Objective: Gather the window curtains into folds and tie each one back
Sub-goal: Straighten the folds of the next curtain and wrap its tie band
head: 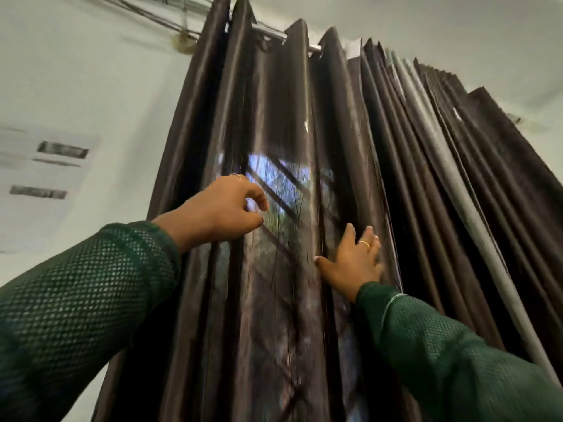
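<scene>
1. the dark brown curtain (274,132) hangs from the rod (269,33), centre.
2. left hand (219,208) pinches a fold; right hand (355,260) presses flat, fingers spread.
3. thin, slippery, probably light: gather at fold edges.

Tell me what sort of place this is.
Probably a room indoors, at a window. Dark brown curtains hang in folds from a metal rod below a pale ceiling; window bars and greenery show through the thin cloth, and papers hang on the wall.

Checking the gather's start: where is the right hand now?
In the head view, the right hand lies flat on the brown curtain, right of centre, below and right of the left hand.
</scene>
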`<act>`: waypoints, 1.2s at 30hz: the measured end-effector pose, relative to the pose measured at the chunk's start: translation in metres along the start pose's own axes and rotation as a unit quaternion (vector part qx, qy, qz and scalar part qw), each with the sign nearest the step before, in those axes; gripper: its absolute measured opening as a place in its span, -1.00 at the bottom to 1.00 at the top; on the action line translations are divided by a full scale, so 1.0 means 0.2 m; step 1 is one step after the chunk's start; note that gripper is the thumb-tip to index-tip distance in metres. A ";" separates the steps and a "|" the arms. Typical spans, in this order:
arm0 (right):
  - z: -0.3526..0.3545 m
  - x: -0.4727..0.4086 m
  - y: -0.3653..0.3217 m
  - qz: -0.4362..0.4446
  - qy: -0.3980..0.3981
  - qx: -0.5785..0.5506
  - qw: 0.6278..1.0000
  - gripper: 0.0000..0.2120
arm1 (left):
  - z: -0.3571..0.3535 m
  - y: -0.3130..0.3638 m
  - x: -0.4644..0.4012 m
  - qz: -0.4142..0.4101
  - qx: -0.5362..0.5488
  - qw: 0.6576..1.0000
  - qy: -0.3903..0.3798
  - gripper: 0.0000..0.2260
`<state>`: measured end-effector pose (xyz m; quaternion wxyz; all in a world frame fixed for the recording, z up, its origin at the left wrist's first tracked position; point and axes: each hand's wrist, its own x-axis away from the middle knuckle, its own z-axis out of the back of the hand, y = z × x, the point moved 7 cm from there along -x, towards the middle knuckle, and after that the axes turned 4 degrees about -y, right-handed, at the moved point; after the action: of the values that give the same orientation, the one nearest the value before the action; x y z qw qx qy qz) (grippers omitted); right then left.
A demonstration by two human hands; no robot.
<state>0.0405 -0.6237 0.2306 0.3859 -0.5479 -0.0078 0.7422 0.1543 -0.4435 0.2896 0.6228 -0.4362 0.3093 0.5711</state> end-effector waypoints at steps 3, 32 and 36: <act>0.06 -0.12 0.09 -0.064 0.037 -0.038 0.997 -0.17 | 0.06 0.03 -0.10 -0.010 -0.027 1.000 0.008 -0.86; 0.02 0.01 -1.23 0.325 -0.121 -0.315 0.883 -0.80 | 0.25 -0.54 -0.08 0.213 0.405 0.878 0.142 -0.78; -0.07 0.04 -1.52 0.355 -0.124 -0.328 0.867 -0.78 | 0.46 -0.74 0.04 0.239 0.360 0.876 0.216 -0.84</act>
<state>0.2232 -0.4109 0.3499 -0.1096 -0.5121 -0.1035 0.8456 0.2906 -0.3524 0.3491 0.4995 -0.2069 0.7152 0.4430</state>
